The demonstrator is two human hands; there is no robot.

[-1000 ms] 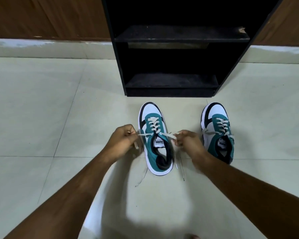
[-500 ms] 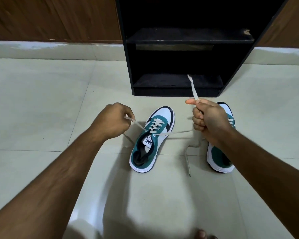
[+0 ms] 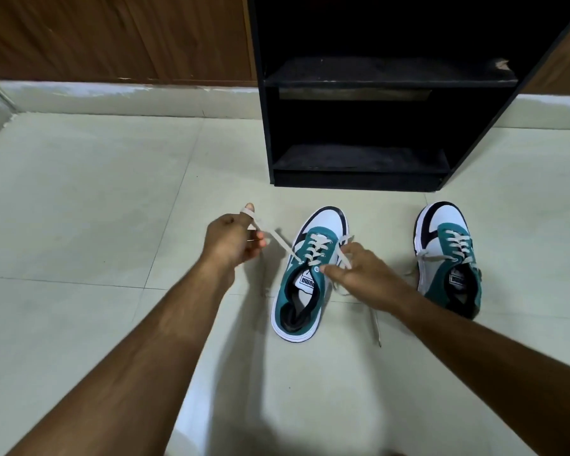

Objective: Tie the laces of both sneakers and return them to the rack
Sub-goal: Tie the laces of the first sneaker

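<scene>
Two teal, white and black sneakers stand on the tiled floor before a black rack (image 3: 369,179). The left sneaker (image 3: 305,304) is turned a little, toe pointing to the far right. My left hand (image 3: 231,241) is to its left, shut on the left lace end (image 3: 282,245), which loops over the thumb and runs taut to the top eyelet. My right hand (image 3: 362,271) rests against the shoe's right side, fingers pinching the right lace end (image 3: 344,256); the rest of that lace trails on the floor. The right sneaker (image 3: 448,258) stands apart with loose laces.
The rack has two bare shelves, the lower one (image 3: 359,158) near floor level. A wooden wall (image 3: 112,37) with a pale skirting runs behind. Pale floor tiles (image 3: 96,192) spread left of the shoes.
My right hand came down from a raised pull beside the rack to the shoe's right side. My left hand moved out left, the lace now looped over its thumb.
</scene>
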